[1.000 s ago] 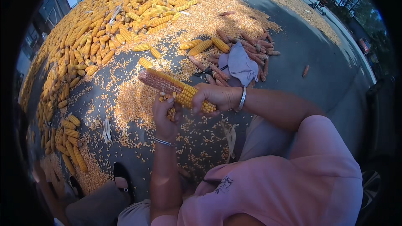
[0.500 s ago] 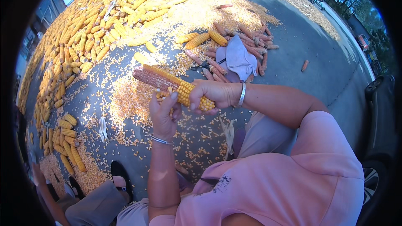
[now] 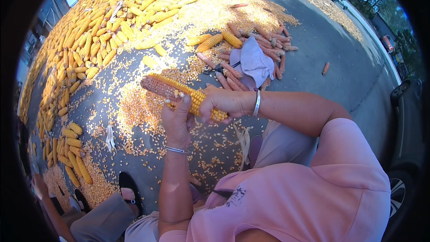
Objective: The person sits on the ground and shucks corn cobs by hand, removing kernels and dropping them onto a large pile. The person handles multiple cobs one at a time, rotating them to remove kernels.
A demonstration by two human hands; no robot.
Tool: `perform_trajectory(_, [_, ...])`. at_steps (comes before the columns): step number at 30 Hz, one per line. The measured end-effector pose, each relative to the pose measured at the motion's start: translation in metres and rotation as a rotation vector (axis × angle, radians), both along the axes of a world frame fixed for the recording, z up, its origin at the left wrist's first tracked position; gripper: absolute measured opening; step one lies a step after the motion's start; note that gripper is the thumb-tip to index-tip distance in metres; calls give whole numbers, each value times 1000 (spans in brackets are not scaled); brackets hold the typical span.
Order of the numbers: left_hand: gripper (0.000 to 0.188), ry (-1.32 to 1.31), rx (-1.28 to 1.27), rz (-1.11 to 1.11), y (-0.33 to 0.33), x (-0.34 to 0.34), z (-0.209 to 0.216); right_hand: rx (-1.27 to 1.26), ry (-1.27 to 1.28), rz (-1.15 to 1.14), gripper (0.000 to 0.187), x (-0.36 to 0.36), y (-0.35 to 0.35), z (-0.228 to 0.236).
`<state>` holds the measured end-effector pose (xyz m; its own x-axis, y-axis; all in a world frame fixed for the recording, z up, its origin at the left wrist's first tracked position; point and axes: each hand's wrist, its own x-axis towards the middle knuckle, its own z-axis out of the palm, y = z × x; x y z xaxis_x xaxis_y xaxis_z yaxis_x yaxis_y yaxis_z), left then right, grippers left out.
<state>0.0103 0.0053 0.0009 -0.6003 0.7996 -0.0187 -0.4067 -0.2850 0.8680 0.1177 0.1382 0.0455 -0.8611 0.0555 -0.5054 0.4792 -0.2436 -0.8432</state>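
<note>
A partly shelled ear of corn [image 3: 164,85] is held in the air before me, slanting down to the right. Its far-left part is bare reddish cob on one side, with yellow kernels along the upper side and at the near end. My right hand [image 3: 221,103] is wrapped round that kernel-covered near end. Under the middle of the ear, my left hand [image 3: 176,123] is closed on it, thumb up against the kernel edge. A few loose kernels show by this thumb; some left fingers are hidden behind the ear. Below lies a scattered pile of loose kernels [image 3: 134,103].
A big heap of yellow corn ears [image 3: 98,31] fills the far left, with a smaller group [image 3: 71,148] nearer. Bare cobs [image 3: 273,47] lie beyond my right hand, beside a pale lilac cap [image 3: 254,60]. Another person's hand [image 3: 39,186] shows lower left. A dark car [image 3: 405,139] stands right.
Both hands stay on the ear, which has turned and dipped slightly. My left thumb has shifted up against the kernels, and the right hand has moved a little left.
</note>
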Motion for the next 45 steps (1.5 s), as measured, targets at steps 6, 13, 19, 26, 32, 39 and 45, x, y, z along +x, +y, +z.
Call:
perform_trajectory(6, [29, 18, -52, 67, 1, 4, 2, 168, 31, 39, 19, 1, -1, 1])
perform_trajectory(13, [31, 73, -65, 93, 2, 4, -2, 179, 55, 40, 17, 1, -1, 2])
perform_trajectory(19, [31, 81, -86, 101, 2, 4, -6, 216, 35, 12, 18, 1, -3, 7])
perform_trajectory(26, [30, 26, -61, 101, 3, 5, -5, 239, 64, 24, 17, 1, -3, 4])
perform_trajectory(32, [29, 71, -67, 105, 3, 7, -1, 267, 17, 20, 18, 0, -5, 4])
perform_trajectory(39, [32, 82, -86, 136, 3, 6, -8, 268, 14, -10, 18, 0, -9, 6])
perform_trajectory(45, [39, 144, -61, 180, 6, 4, -22, 278, 7, -36, 19, -1, -14, 8])
